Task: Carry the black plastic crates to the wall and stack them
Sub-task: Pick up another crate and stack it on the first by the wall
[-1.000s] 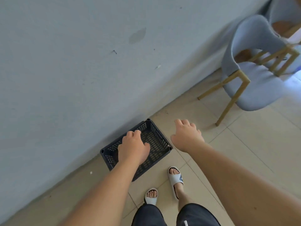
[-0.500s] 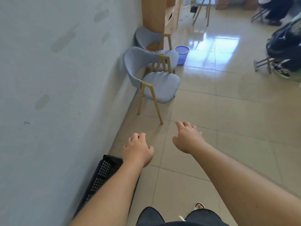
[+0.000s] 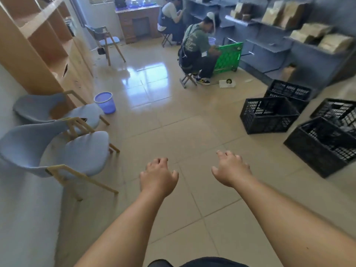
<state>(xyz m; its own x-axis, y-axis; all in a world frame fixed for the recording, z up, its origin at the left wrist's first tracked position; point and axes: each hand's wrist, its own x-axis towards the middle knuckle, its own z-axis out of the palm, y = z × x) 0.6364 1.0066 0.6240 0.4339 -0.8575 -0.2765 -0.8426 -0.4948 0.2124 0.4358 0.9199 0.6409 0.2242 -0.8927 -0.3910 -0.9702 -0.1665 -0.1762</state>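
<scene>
Several black plastic crates stand on the tiled floor at the right. The nearest one (image 3: 319, 149) is at the right edge, another (image 3: 267, 116) sits further in, and two more (image 3: 289, 92) (image 3: 335, 109) lie behind them. My left hand (image 3: 158, 177) and my right hand (image 3: 230, 167) are stretched out in front of me over bare floor, fingers loosely apart, holding nothing. Both hands are well short of the crates. The grey wall (image 3: 23, 209) runs along the left.
Two pale blue chairs (image 3: 57, 151) stand against the wall at the left, with a blue bucket (image 3: 105, 102) beyond them and wooden shelving (image 3: 44, 45) behind. Two people sit at the back by a green panel (image 3: 228, 56). Grey shelves with brown bags (image 3: 308, 33) line the right.
My view has swung from the wall to the room. The crate on the floor by the wall has left the view, and the crates at the right have come into sight. Both hands stay empty.
</scene>
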